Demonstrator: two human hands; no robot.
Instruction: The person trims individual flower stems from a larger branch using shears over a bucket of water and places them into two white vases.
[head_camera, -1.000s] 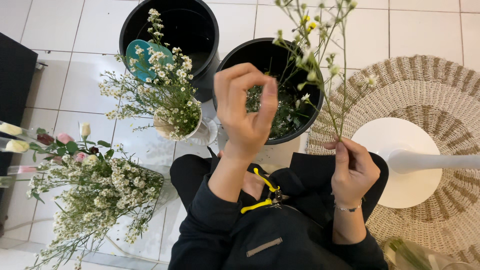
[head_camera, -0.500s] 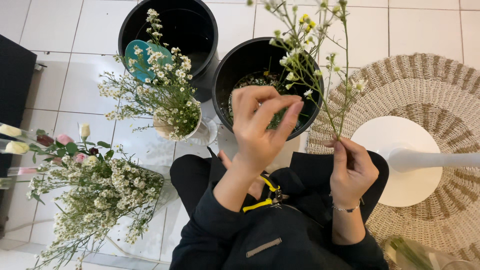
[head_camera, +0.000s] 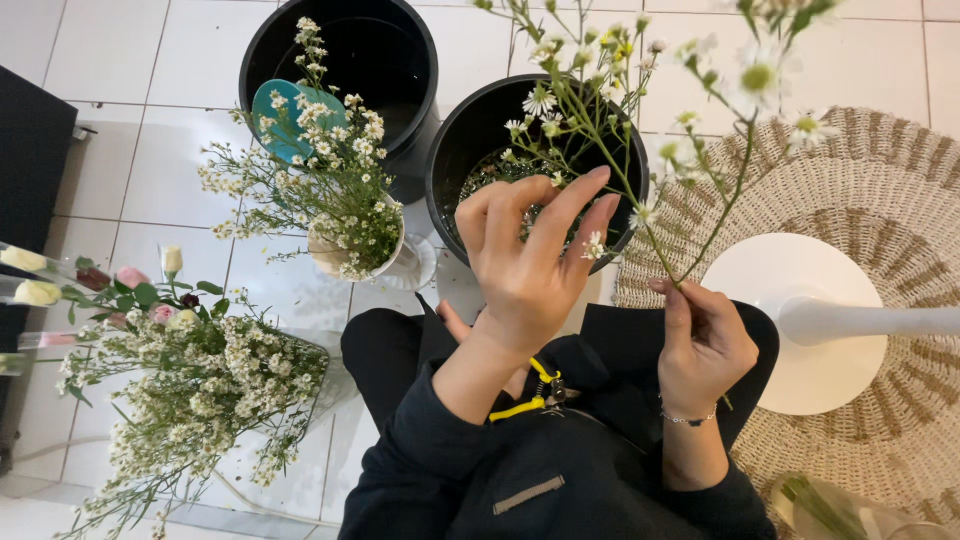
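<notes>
My right hand (head_camera: 705, 345) pinches the lower end of a thin green stem of small white daisy-like flowers (head_camera: 700, 120), held upright over my lap. My left hand (head_camera: 530, 260) is raised beside it, fingers loosely curled and reaching toward the stem's side sprigs, touching a small bloom near its fingertips. Yellow-handled snips (head_camera: 525, 395) lie on my dark-clothed lap below the left wrist.
Two black buckets (head_camera: 400, 60) (head_camera: 470, 130) stand on the white tile floor. A white vase of small white flowers (head_camera: 350, 225) sits left of them. A wrapped bunch of white flowers and rosebuds (head_camera: 170, 380) lies at left. A white table base (head_camera: 800, 320) rests on a woven mat (head_camera: 880, 200).
My left hand has lowered and moved right toward the stem, its fingers closing in on the sprigs. The stem has come closer to the camera.
</notes>
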